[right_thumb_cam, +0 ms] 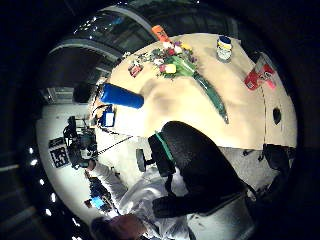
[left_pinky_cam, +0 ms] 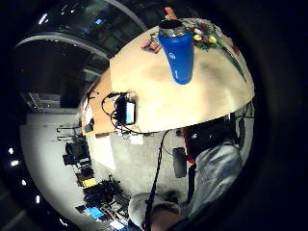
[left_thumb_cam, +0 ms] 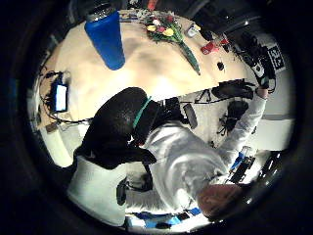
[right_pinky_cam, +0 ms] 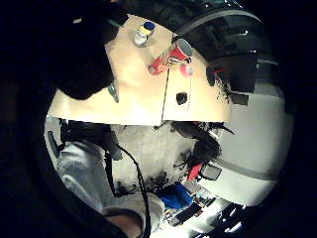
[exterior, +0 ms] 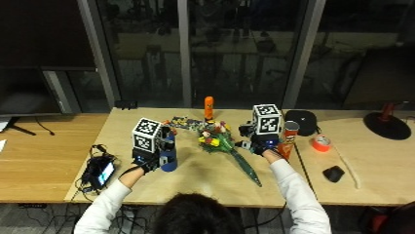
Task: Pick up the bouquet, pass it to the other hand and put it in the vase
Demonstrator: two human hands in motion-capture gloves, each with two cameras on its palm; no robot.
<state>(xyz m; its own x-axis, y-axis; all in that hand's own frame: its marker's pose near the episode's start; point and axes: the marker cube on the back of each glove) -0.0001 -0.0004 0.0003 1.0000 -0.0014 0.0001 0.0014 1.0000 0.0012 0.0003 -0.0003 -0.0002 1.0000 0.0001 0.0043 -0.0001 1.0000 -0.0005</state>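
Green stems of the bouquet (exterior: 228, 147) point toward the table's near edge, its blooms at the far end, lying flat between both hands. The right hand (exterior: 262, 144) hovers just beside it, nearer than the left hand (exterior: 148, 159) by the blue vase (exterior: 168, 160); neither hand's finger posture can be made out.
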